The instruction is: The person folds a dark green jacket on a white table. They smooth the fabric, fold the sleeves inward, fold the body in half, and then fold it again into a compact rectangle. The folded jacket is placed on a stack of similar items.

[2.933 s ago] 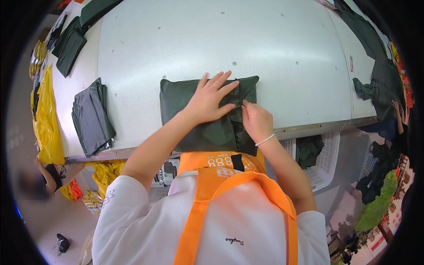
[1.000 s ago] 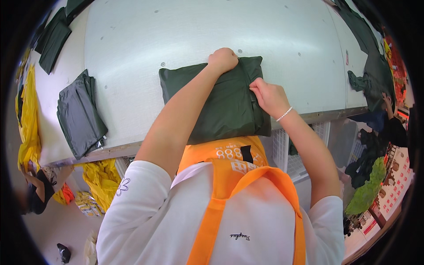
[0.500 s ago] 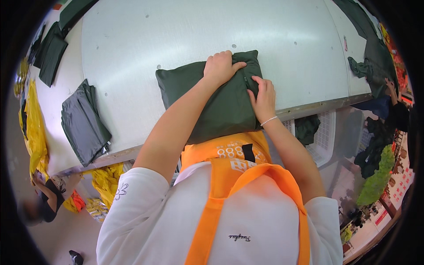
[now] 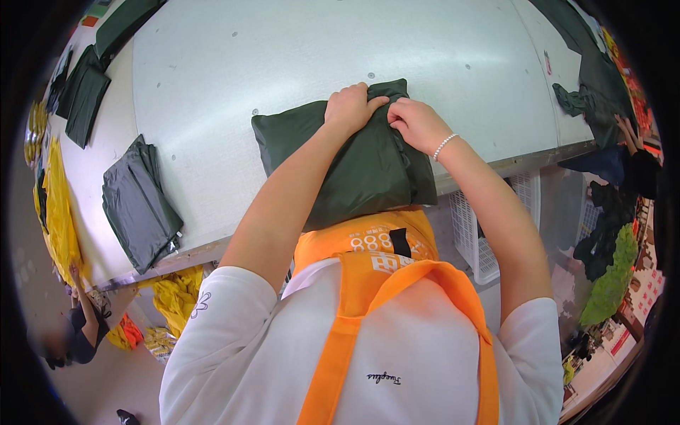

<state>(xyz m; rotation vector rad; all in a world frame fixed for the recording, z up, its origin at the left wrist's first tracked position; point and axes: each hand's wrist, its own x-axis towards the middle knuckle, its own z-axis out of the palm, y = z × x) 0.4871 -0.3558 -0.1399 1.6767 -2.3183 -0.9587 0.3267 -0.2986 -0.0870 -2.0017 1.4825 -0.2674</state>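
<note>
A puffed dark green fabric bag [image 4: 312, 152] lies on the pale table at its near edge, against my orange apron [image 4: 354, 234]. My left hand [image 4: 348, 110] grips its upper edge, with the thumb pressed on top. Beside that thumb, my right hand [image 4: 418, 126] is curled in a pinch at the seam line near the bag's upper right corner. The fingertips hide exactly which bit of the bag they hold. The right side of the bag hangs in a loose fold below my right wrist.
Folded dark garments [image 4: 140, 205] lie to the left on the table [image 4: 212, 170]. Yellow garments [image 4: 60, 212] hang over the left edge. More dark fabric [image 4: 602, 92] is at the far right. White plastic baskets [image 4: 471, 241] stand below the table on the right. Other people work at both sides.
My right hand has moved up and left from the bag's right side, its fingers now closed in a pinch. A flap at the bag's right edge is now uncovered. My left hand stays put.
</note>
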